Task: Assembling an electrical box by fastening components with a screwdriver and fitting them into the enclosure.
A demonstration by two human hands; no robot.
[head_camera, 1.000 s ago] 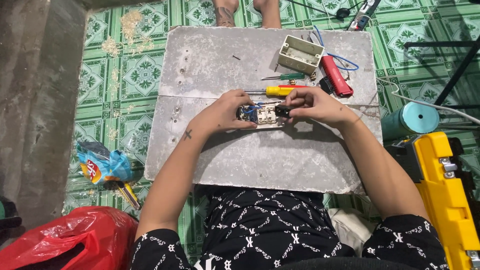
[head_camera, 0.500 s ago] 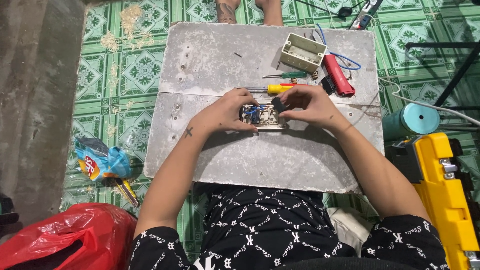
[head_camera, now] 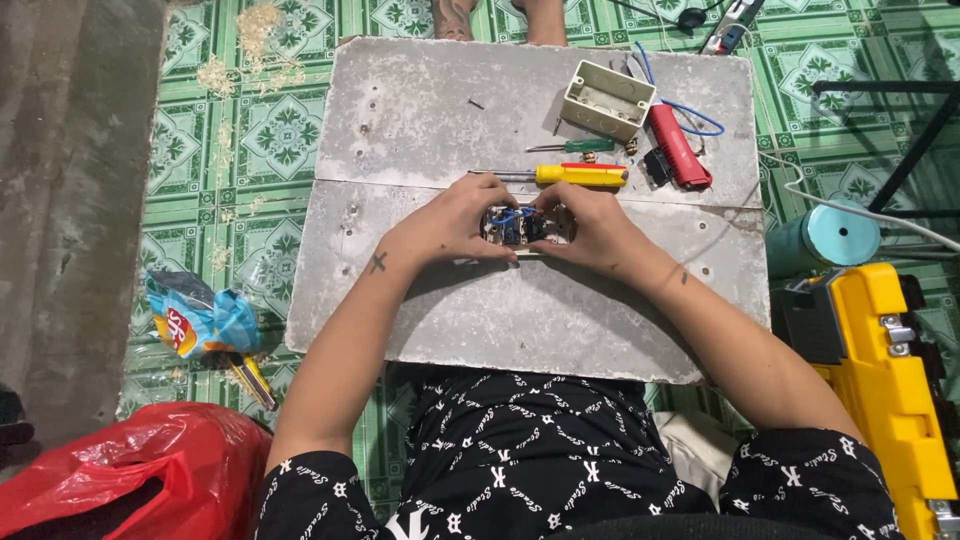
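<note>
Head view: left hand (head_camera: 455,225) and right hand (head_camera: 590,228) pinch a small switch module (head_camera: 522,228) with blue wires from either side, fingers curled around it, over a grey slab (head_camera: 520,310). Just beyond the fingertips lies a yellow screwdriver (head_camera: 570,175). Farther beyond the right hand sit a beige junction box (head_camera: 607,100) and red tool (head_camera: 678,146).

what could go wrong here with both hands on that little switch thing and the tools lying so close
The left hand and right hand pinch the small white switch module with blue wires from both sides, so a slip might tug the wires loose. The yellow-handled screwdriver lies just beyond the fingers and could get knocked and roll across the grey cement board.
</note>
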